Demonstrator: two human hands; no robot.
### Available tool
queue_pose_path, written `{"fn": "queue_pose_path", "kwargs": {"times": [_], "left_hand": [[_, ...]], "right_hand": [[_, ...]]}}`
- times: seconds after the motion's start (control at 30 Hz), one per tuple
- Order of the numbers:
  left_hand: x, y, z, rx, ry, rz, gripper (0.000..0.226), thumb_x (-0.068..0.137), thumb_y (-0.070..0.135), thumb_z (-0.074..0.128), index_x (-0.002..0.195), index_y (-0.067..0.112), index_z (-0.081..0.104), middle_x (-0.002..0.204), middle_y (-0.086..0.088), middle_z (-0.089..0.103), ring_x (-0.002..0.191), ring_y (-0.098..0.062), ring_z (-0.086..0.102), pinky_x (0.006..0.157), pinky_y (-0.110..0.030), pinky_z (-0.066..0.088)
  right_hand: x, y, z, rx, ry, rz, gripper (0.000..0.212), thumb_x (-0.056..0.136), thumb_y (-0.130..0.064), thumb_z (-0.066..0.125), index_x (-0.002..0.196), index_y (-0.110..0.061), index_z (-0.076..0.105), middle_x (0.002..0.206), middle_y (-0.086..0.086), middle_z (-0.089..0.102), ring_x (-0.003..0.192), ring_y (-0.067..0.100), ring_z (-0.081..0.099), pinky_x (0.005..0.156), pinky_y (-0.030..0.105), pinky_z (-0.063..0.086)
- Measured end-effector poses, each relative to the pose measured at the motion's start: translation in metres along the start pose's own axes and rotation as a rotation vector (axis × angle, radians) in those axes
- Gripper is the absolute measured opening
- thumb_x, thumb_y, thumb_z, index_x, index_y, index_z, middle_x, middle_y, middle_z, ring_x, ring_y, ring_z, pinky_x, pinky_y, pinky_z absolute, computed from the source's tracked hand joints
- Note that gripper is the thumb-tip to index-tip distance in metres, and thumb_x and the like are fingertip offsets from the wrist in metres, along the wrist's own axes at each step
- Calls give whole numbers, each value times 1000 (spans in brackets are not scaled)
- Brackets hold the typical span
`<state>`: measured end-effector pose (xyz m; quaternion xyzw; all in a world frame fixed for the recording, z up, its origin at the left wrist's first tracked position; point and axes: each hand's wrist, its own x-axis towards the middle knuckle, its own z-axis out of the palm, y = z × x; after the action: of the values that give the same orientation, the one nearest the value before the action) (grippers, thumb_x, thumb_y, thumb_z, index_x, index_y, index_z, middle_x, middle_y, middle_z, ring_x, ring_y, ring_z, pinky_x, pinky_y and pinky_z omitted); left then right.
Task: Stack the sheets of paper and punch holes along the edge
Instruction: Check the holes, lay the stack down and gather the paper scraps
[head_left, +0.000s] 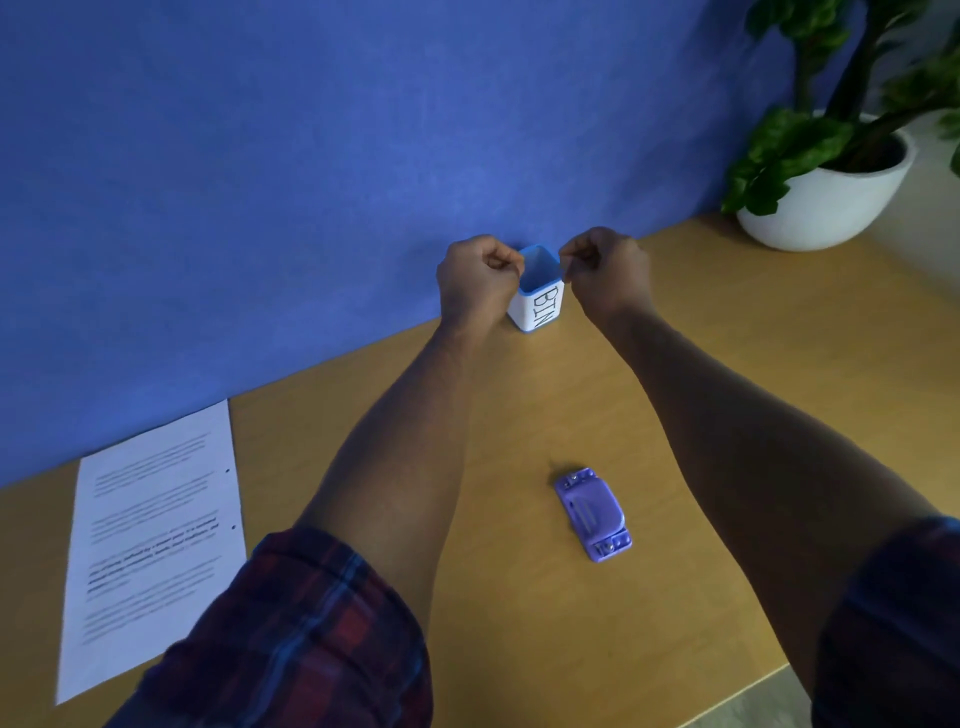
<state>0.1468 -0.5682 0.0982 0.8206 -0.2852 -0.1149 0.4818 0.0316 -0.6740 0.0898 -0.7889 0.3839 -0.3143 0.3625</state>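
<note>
A stack of printed white paper (150, 540) lies flat at the left of the wooden desk (675, 415), with two punched holes along its right edge. The purple hole punch (592, 512) rests on the desk between my forearms, and neither hand touches it. Both arms reach to the back of the desk. My left hand (478, 280) and my right hand (605, 273) are closed with fingertips pinched, one at each side of the rim of a small white and blue cup marked BIN (537, 299). Whether the fingers pinch anything is too small to tell.
The blue wall (311, 156) runs right behind the bin. A leafy plant in a white pot (826, 197) stands at the back right corner. The desk's front edge (737, 696) shows at the lower right.
</note>
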Motion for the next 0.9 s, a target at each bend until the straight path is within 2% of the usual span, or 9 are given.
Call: {"fn": "queue_pose_path", "kwargs": {"times": [0.03,0.13,0.3,0.4,0.47,0.6,0.67,0.77,0.9], "left_hand": [[3,-1,4,-4,5,1,10,86,7,72,87,12,80,83,6,77,83,-6,72,82,-23,58],[10,-5,13,-7,22,3,11,85,6,72,87,11,81,83,5,77,80,-4,70,76,-17,55],[21,-15,29,14,62,9,9,85,8,75,89,10,82,87,0,80,80,-5,70,75,-14,53],[30,-20,34,26,73,19,9,85,11,75,89,12,83,87,1,80,81,-7,71,75,-16,54],[36,-22,37,20,66,20,8,85,11,76,88,13,83,85,2,80,79,-6,71,73,-16,55],[46,-26,43,27,46,9,8,84,8,77,84,14,82,69,14,70,66,3,65,59,-8,48],[49,-28,46,43,49,4,8,83,8,77,83,14,82,70,13,71,67,2,66,61,-12,51],[50,-32,53,39,35,-19,8,82,7,79,84,14,82,77,6,75,76,-8,72,71,-22,58],[52,-35,59,38,37,-22,10,80,6,80,83,15,80,71,12,71,72,-3,70,71,-21,59]], "right_hand": [[4,0,1,6,8,3,18,87,1,58,95,-6,73,95,7,76,90,19,71,65,7,45],[17,2,8,22,14,13,18,87,1,58,93,-6,73,97,7,76,91,22,73,77,24,55],[32,8,24,13,16,4,16,89,-1,61,96,-5,74,97,6,76,92,19,71,72,13,45],[37,10,33,21,40,23,18,90,-1,60,99,-5,75,99,5,76,92,14,68,62,-1,39],[40,12,37,23,46,30,20,90,0,59,101,-5,75,101,5,76,94,15,68,59,-4,36],[45,17,42,0,33,3,23,91,0,57,104,-5,75,104,5,76,96,14,68,60,-5,36],[46,21,44,-6,28,8,24,92,0,56,106,-6,75,106,5,75,98,13,68,61,-5,36],[48,27,46,-29,27,-2,25,93,-1,57,109,-7,75,108,5,76,101,15,69,67,-1,38],[48,32,46,-59,28,-33,25,93,-3,58,110,-7,76,109,5,77,101,15,70,78,11,44]]}}
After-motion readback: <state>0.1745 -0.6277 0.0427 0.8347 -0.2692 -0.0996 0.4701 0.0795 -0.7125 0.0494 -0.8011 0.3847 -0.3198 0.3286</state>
